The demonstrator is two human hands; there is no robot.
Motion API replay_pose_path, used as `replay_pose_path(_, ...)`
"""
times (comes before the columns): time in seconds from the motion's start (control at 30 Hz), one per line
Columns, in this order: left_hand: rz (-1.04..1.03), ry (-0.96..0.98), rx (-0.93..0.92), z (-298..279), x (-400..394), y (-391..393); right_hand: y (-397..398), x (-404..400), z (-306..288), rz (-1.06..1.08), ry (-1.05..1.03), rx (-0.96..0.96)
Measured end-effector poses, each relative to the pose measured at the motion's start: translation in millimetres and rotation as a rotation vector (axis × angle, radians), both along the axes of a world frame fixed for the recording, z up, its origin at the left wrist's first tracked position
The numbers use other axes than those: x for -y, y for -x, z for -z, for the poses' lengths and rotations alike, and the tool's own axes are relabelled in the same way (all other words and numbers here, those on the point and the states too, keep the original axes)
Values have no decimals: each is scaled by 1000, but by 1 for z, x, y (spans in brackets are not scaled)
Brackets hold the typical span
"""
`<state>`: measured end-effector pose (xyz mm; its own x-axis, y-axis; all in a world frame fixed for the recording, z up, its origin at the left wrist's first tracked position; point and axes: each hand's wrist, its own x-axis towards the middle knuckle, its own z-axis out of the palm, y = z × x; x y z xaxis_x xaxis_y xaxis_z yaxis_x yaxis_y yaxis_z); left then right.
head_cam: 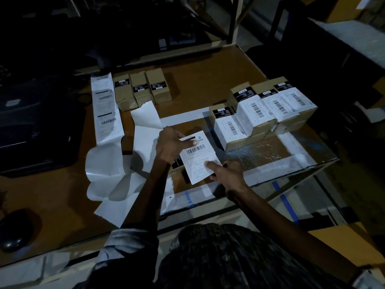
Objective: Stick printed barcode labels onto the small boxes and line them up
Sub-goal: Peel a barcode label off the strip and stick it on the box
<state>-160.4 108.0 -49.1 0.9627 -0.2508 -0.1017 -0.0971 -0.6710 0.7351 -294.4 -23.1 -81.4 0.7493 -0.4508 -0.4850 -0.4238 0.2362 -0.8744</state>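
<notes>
Your right hand (pixel 226 176) is pressing a straight finger on the barcode label (pixel 199 157) lying over a small box (pixel 177 163) near the table (pixel 200 65) edge; your left hand (pixel 170 143) is pinching its far corner. Beyond, labelled boxes (pixel 266 109) are sitting in a row.

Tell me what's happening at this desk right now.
A person is sticking a barcode label onto a small box at the near edge of the table. The left hand holds the label's top while the right hand presses its lower part down. Four labelled boxes stand lined up to the right; three unlabelled boxes wait at the back beside the printed label strip.
</notes>
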Motion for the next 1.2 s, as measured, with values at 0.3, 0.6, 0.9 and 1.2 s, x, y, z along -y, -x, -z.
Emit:
replay_pose_path(0.3,-24,-30,68,-2,-5,9,1,21,-8,-342,744,-186)
replay_pose_path(0.6,7,82,18,-1,-17,13,-1,20,-36,-342,1251,-182)
replay_pose_path(0.9,-80,50,-7,18,-35,17,-16,-22,-25,-675,1330,-69)
replay_pose_path(1.2,-128,212,109,28,-34,33,-15,-9,-9,-608,1389,-165)
